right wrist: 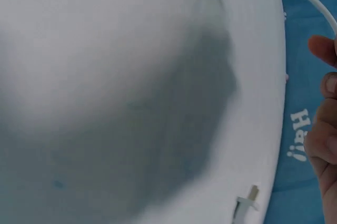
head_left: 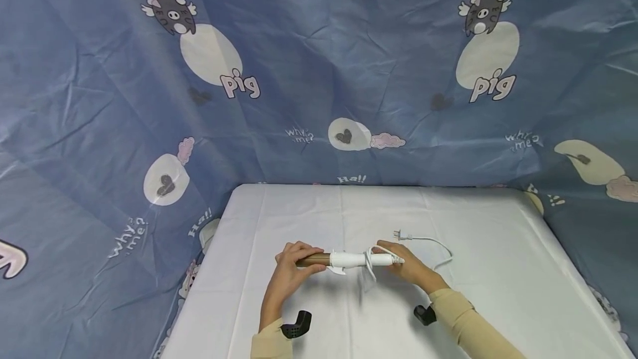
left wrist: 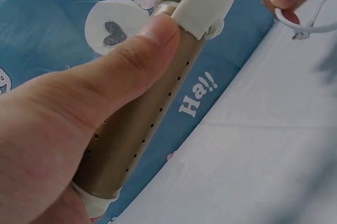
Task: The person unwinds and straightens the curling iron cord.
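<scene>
Curling iron: a white-handled curling iron [head_left: 351, 260] with a brown cylindrical barrel [head_left: 315, 260] is held crosswise above the white cloth-covered surface [head_left: 299, 209], lower centre of the head frame, barrel to the left, handle to the right.
Left hand: the left hand [head_left: 291, 265] grips the barrel, which passes between thumb and other fingers; the thumb lies along it, tip at the joint with the white part.
Right hand: the right hand [head_left: 406, 262] pinches the thin white cord [head_left: 369, 263] just beside the handle's far end; whether it also touches the handle, I cannot tell.
Cord and plug: the cord loops around the handle; a further stretch curves right of the hand to a white two-pronged plug [head_left: 405, 236] on the surface.
Left wrist view: rows of small dark holes in the barrel and the white tip at its end, neither discernible from the head; the pinched cord loop shows at upper right.
Right wrist view: right-hand fingers cut off by the right edge, cord at upper right, plug at lower right; the iron is out of frame.
Head view alone: beige sleeves [head_left: 461, 314] and black wrist devices [head_left: 297, 326].
</scene>
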